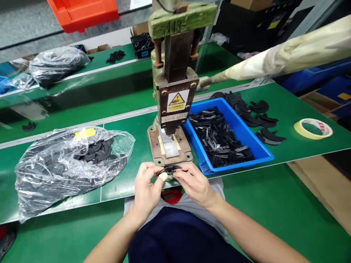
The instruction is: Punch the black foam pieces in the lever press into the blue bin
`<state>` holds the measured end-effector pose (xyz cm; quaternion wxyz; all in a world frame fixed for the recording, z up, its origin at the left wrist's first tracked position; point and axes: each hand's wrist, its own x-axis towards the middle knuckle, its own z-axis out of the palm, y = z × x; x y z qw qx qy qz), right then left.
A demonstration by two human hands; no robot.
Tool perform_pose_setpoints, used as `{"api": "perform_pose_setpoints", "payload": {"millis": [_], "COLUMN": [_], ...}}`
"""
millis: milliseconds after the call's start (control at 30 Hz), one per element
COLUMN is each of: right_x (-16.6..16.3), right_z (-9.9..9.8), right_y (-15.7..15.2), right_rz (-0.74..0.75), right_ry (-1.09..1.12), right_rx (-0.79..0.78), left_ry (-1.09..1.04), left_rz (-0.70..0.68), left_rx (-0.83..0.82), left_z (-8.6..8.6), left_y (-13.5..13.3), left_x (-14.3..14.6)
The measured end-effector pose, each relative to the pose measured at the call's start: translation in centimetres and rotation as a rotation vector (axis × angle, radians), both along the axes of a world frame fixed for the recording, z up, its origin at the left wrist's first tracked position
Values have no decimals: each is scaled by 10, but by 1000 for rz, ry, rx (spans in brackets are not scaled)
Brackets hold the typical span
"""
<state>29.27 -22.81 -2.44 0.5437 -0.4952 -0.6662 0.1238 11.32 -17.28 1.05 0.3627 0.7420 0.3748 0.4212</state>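
Between my two hands is a small black curved plastic part [170,169], just in front of the base of a green hand press [174,65]. My left hand [148,184] pinches its left end, with a yellow cover on the thumb tip. The right end is gripped by the fingers of my right hand [196,183]. A metal plate [170,147] lies on the press base under the ram. To the right stands a blue bin [266,156] full of narrow black parts [218,138]. On the left lies a clear plastic bag [53,176] of black crescent-shaped parts.
The press lever [282,54] reaches out to the right above the bench. Loose black crescents [246,110] and a tape roll [313,128] lie right of the bin. An orange bin [84,9] hangs over the shelf edge. A person's shoe [0,250] shows at left.
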Motion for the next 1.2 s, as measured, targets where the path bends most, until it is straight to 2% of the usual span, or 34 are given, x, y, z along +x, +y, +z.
{"api": "perform_pose_setpoints", "payload": {"millis": [133,233,300,433,600,767,1000,1200], "right_x": [1,-2,-8,-21,-25,-20,-10,-19], "right_z": [-3,-7,-10,-10,-7,-9,-11,-22], "right_y": [-2,-6,-7,-3,6,6,-4,-8], "right_rz": [-82,-161,-116,90,106,122,168,82], "right_ry": [197,416,570,861,1131,1205,1153,1102], "right_rx": [-133,-261,-394,-623,-672,-687,-723,-618], "left_ry": [71,101,129,178,176,199,255,381], "left_rz": [-19,30,52,19,-100,-166,-261,-348], "left_rx": [-11,-39,-17,114,315,370,432,570], "left_z": [-1,-2,-3,-4,-5,-10,-11,-13], "left_y": [3,4,3,-1,-1,-1,-1,5], "left_x": [0,0,0,4,7,5,1,1]}}
